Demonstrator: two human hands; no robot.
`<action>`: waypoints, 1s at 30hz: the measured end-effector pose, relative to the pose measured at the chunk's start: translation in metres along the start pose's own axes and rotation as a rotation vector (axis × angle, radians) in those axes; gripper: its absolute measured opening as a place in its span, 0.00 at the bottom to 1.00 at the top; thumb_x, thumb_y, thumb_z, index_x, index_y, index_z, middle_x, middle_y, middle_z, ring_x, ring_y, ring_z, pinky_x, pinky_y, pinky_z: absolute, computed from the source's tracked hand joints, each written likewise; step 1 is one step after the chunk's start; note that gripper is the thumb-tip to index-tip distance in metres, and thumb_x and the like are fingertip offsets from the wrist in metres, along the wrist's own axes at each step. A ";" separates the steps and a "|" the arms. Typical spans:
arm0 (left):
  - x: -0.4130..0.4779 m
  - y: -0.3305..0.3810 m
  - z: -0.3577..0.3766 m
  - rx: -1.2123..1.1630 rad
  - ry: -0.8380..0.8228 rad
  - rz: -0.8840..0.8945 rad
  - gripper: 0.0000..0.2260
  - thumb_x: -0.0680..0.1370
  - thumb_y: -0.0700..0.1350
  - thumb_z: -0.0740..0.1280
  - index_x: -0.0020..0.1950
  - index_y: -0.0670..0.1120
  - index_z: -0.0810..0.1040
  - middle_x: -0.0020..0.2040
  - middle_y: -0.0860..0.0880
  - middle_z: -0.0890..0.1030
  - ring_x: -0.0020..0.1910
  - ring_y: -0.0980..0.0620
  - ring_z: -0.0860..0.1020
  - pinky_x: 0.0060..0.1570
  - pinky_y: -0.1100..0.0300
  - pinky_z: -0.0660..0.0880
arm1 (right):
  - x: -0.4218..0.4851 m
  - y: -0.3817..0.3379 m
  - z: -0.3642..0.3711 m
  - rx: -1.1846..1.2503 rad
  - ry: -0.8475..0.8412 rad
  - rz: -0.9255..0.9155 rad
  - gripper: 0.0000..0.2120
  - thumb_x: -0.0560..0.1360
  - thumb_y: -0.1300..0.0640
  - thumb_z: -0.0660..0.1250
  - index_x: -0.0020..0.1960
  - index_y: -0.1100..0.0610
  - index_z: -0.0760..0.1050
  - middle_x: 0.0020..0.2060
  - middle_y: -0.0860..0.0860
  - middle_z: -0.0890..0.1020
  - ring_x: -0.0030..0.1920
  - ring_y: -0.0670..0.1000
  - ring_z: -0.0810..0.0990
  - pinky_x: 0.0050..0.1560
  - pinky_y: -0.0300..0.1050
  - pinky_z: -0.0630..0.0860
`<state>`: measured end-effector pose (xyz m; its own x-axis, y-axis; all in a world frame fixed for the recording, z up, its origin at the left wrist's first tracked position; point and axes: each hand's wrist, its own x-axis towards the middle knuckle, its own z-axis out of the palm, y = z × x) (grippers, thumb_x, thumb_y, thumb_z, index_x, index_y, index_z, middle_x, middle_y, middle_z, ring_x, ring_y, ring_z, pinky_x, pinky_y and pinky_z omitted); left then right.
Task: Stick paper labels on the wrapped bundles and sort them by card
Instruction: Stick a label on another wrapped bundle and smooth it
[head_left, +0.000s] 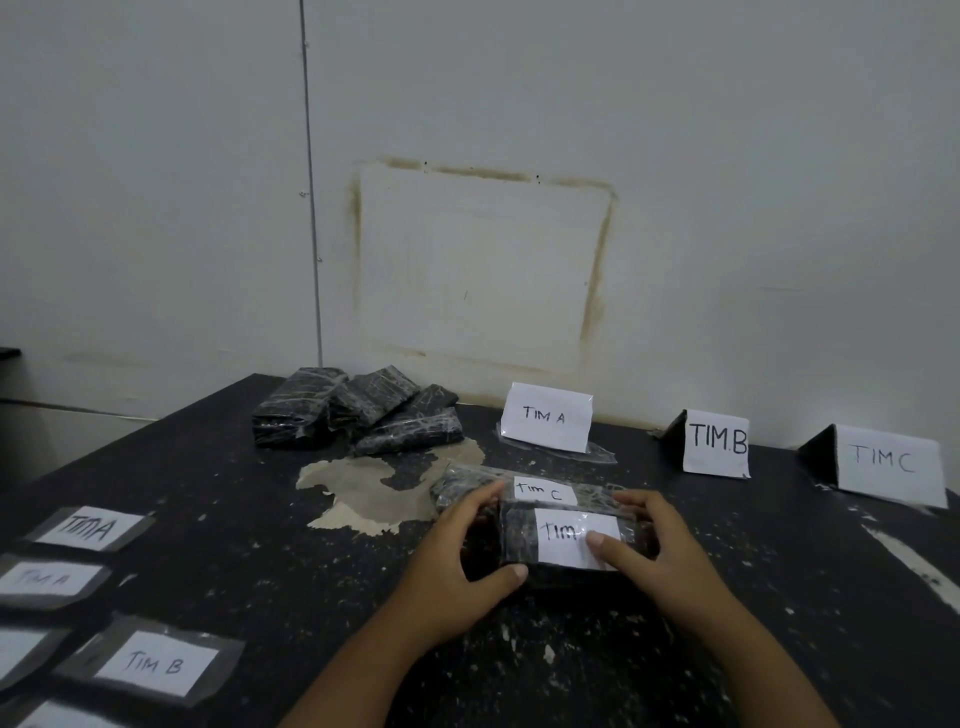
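Observation:
A black wrapped bundle (519, 540) lies at the table's middle, and both hands hold it. My left hand (457, 566) grips its left end. My right hand (660, 551) grips its right end, the thumb pressing on a white label (563, 535) that reads "TIM"; the last letter is hidden. Right behind it lies another bundle (467, 486) labelled "Tim C". Several unlabelled bundles (353, 413) are piled at the back left. Three standing cards line the back: "TIM A" (545, 415), "TIM B" (717, 441), "TIM C" (888, 462).
Several loose labels on tape strips lie at the front left, among them "TIM A" (91, 527), another "TIM A" (49, 579) and "TIM B" (156, 662). A grey worn patch (363, 488) marks the black table (234, 545). A white wall stands right behind the table.

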<state>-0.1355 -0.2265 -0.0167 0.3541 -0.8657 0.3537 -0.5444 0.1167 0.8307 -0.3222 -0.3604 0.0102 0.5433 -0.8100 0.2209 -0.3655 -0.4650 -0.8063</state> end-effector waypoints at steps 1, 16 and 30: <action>0.000 0.000 0.000 -0.005 0.001 -0.002 0.31 0.67 0.57 0.71 0.66 0.72 0.60 0.68 0.66 0.67 0.66 0.70 0.65 0.59 0.76 0.63 | 0.000 0.000 0.000 -0.003 0.007 -0.006 0.23 0.67 0.46 0.73 0.59 0.43 0.68 0.57 0.44 0.71 0.55 0.44 0.72 0.56 0.43 0.70; -0.002 0.005 0.000 -0.005 0.022 0.003 0.35 0.63 0.63 0.71 0.66 0.74 0.59 0.71 0.63 0.65 0.69 0.65 0.64 0.69 0.56 0.66 | 0.001 0.001 0.002 0.014 0.061 -0.030 0.28 0.63 0.36 0.67 0.60 0.42 0.67 0.57 0.46 0.70 0.59 0.47 0.71 0.59 0.47 0.70; -0.003 0.008 -0.003 -0.044 0.084 0.016 0.34 0.63 0.66 0.70 0.67 0.72 0.61 0.70 0.65 0.64 0.68 0.65 0.64 0.67 0.60 0.65 | -0.002 -0.005 0.006 -0.153 0.183 -0.114 0.33 0.59 0.25 0.58 0.61 0.37 0.64 0.57 0.41 0.68 0.63 0.46 0.67 0.64 0.56 0.68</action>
<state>-0.1388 -0.2216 -0.0098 0.4088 -0.8201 0.4004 -0.5170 0.1534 0.8421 -0.3174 -0.3544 0.0105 0.4464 -0.7943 0.4122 -0.4276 -0.5939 -0.6815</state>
